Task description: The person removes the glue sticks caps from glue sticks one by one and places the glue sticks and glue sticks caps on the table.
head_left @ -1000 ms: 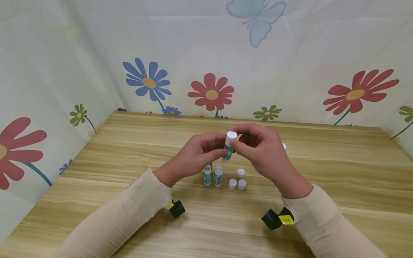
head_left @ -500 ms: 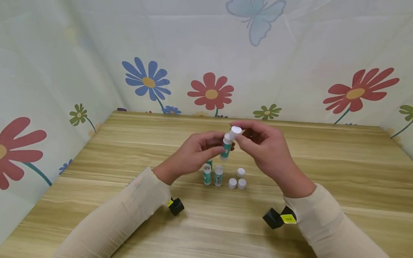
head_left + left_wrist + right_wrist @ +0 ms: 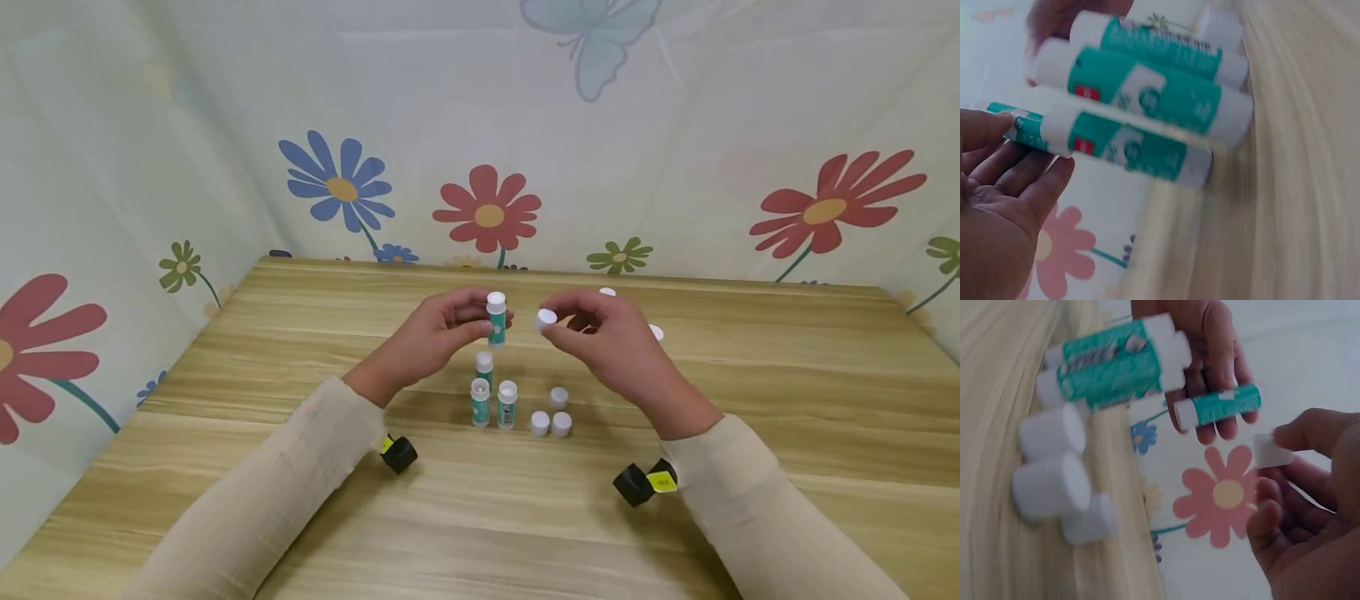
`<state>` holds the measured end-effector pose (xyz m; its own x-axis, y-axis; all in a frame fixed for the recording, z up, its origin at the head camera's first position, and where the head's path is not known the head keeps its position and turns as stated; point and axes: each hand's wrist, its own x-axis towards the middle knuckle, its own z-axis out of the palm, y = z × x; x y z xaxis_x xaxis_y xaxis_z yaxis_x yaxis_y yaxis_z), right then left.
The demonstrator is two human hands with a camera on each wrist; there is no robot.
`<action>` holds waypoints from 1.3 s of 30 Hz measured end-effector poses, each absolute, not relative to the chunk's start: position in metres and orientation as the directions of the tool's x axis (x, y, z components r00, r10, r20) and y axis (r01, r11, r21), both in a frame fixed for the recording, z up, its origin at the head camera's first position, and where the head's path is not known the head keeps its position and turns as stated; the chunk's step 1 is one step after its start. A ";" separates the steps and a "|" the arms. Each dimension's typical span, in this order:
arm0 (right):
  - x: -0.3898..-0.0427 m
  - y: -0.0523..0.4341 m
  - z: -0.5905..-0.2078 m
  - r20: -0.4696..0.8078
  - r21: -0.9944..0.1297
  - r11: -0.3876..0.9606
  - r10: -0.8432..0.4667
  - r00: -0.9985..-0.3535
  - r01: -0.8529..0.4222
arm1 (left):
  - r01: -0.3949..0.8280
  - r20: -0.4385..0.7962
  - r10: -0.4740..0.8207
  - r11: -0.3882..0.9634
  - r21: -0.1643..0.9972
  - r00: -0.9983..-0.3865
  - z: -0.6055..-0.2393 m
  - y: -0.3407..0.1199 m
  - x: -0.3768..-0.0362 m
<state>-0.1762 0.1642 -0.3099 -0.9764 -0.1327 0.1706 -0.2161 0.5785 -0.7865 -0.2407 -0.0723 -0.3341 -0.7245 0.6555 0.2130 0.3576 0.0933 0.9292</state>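
My left hand point(image 3: 480, 318) grips a green and white glue stick point(image 3: 496, 320) upright above the table, its top uncapped. My right hand point(image 3: 561, 323) pinches its small white cap point(image 3: 545, 320) just to the right, apart from the stick. The right wrist view shows the cap point(image 3: 1270, 452) between thumb and fingers and the held stick point(image 3: 1217, 405) beyond it. In the left wrist view the held stick point(image 3: 1110, 142) lies across my fingers point(image 3: 1022, 169). Below my hands three uncapped glue sticks point(image 3: 492, 398) stand on the table beside three loose white caps point(image 3: 551, 417).
The wooden table point(image 3: 225, 358) is walled on three sides by flowered cloth point(image 3: 487, 208). Two more white-topped things point(image 3: 607, 292) point(image 3: 657, 332) show behind my right hand, mostly hidden. Bare wood lies to the left, the right and near me.
The cap has come off the held glue stick: my right hand has pulled it away to the right while my left hand has moved the stick slightly left.
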 end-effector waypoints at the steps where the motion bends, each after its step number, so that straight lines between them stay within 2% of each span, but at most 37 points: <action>1: -0.179 0.166 -0.313 0.143 -0.767 0.610 -0.140 -0.980 -0.198 | 0.342 0.196 0.660 0.098 0.935 -0.725 -0.337 -0.074 -0.244; 6: -0.190 0.172 -0.330 0.065 -0.679 0.712 -0.182 -0.981 -0.177 | 0.303 0.134 0.677 0.137 0.943 -0.724 -0.349 -0.079 -0.255; 14: -0.196 0.170 -0.345 -0.021 -0.607 0.768 -0.273 -0.962 -0.204 | 0.260 0.035 0.672 0.236 0.936 -0.739 -0.360 -0.085 -0.264; 26: -0.188 0.161 -0.347 -0.067 -0.552 0.795 -0.341 -0.938 -0.250 | 0.263 -0.028 0.735 0.278 0.924 -0.678 -0.364 -0.083 -0.267; 39: -0.187 0.160 -0.347 -0.099 -0.528 0.812 -0.348 -0.932 -0.247 | 0.256 -0.060 0.727 0.316 0.913 -0.684 -0.362 -0.083 -0.264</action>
<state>-0.1874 0.1597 -0.3473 -0.9323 -0.3478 -0.0989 -0.2471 0.8125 -0.5280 -0.2642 -0.0832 -0.3625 -0.6840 0.7270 -0.0599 0.2562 0.3163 0.9134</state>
